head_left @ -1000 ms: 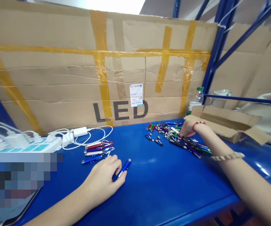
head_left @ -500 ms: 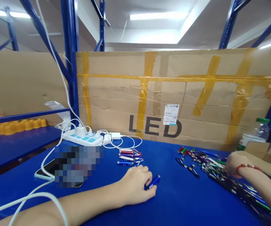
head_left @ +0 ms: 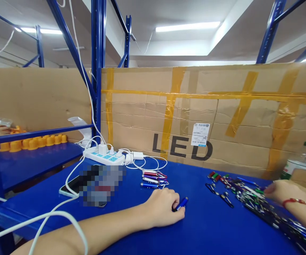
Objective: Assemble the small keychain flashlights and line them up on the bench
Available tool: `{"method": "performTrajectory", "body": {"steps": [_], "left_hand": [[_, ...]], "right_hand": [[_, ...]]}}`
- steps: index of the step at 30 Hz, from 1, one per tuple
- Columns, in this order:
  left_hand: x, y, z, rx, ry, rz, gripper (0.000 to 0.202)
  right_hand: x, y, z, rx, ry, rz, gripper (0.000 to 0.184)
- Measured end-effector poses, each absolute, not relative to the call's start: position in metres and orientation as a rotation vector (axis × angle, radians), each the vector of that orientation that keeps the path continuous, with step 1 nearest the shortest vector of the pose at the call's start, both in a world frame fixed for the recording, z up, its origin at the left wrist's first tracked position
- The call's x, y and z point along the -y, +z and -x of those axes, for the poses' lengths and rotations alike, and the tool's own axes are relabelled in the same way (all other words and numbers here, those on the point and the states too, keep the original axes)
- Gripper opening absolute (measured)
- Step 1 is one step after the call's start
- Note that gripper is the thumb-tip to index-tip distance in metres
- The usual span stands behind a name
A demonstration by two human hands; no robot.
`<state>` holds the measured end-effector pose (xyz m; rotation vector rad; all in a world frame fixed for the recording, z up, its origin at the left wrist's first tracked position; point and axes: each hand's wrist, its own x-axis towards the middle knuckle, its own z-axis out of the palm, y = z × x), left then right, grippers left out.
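My left hand (head_left: 165,209) rests on the blue tabletop (head_left: 203,226), its fingers closed on a small blue penlight (head_left: 181,204) that pokes out past thumb and forefinger. Just beyond it lie several penlights side by side, red, purple, silver and blue, with carabiner clips; the nearest is a blue penlight (head_left: 149,185). At the right, my right hand (head_left: 283,193) reaches over a heaped pile of penlights and clips (head_left: 251,198). Its fingers are bunched together and partly blurred, and what they hold, if anything, is hidden. Two dark clip pieces (head_left: 218,193) lie at the pile's left edge.
A white power strip (head_left: 105,156) with cables and a phone (head_left: 80,182), partly pixelated, lie at the left. A taped cardboard panel (head_left: 139,120) closes the back. A bottle with green cap (head_left: 303,159) and a cardboard box (head_left: 305,177) stand far right. White cable loops cross the left front.
The view has shifted left and slightly up, so everything appears further right. My left hand keeps the blue penlight in place. The right hand stays at the pile, its fingers slightly lifted and extended.
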<state>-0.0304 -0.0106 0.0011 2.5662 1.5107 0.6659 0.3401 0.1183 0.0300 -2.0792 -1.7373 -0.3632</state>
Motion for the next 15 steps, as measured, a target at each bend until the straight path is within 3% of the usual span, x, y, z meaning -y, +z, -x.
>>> {"method": "performTrajectory", "body": {"steps": [2,7,12,15], "left_hand": [[0.011,0.003,0.031,-1.517,0.660,-2.558,0.024],[0.010,0.005,0.030,-1.518,0.620,-2.556,0.021],[0.008,0.005,0.028,-1.501,0.573,-2.581,0.020],[0.006,0.003,0.027,-1.488,0.503,-2.626,0.020]], "right_hand": [[-0.109,0.039,-0.325,1.800,-0.233,2.017,0.014],[-0.089,0.047,-0.260,2.114,0.128,1.632,0.020],[-0.066,0.031,-0.203,2.419,0.615,0.988,0.031],[-0.057,0.016,-0.186,2.480,0.739,0.778,0.032]]}}
